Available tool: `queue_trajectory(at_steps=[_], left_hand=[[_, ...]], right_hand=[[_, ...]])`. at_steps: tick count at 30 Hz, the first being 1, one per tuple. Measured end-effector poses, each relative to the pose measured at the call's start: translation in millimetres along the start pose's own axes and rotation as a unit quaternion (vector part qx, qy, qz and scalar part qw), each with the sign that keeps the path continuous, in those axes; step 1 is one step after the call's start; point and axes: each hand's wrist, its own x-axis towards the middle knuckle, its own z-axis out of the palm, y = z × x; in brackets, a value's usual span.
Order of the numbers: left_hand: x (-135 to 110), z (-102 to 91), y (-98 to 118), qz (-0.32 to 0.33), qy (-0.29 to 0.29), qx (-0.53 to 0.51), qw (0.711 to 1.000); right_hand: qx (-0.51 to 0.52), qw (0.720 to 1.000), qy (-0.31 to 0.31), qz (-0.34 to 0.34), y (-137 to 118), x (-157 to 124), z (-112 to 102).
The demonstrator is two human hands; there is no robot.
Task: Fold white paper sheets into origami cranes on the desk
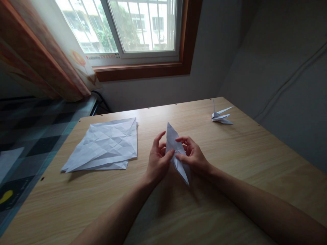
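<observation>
A folded piece of white paper (pixel 173 133), long and diamond-shaped with pointed ends, is held between both hands above the table's middle. My left hand (pixel 160 160) grips its left edge, thumb on the near face and index finger raised off it. On the right edge, my right hand (pixel 193 156) pinches the paper, its thumb near the middle crease and its index finger along the upper part. The two thumbs lie close together. Fingers behind the paper are partly hidden.
Creased white sheets (pixel 109 143) lie stacked on the left of the wooden table (pixel 122 207). A folded paper crane (pixel 221 117) stands near the far right corner. Beyond the left edge is a checkered cloth (pixel 51 136). A window (pixel 143 27) and curtain (pixel 48 47) are behind.
</observation>
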Motion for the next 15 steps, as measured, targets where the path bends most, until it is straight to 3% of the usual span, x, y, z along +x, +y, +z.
queue_trajectory(at_steps=[3, 11, 15], left_hand=[[0.2, 0.3, 1.8, 0.006, -0.002, 0.04, 0.999], [1.2, -3.4, -1.9, 0.022, 0.007, 0.169, 0.985], [2.2, -5.9, -5.7, 0.041, 0.031, 0.217, 0.975]], right_hand=[[-0.007, 1.0, 0.013, -0.018, -0.2, 1.9, -1.2], [-0.038, 0.999, -0.024, -0.02, 0.9, 0.3, -1.3], [-0.069, 0.998, 0.004, -0.004, -2.4, -0.8, -0.7]])
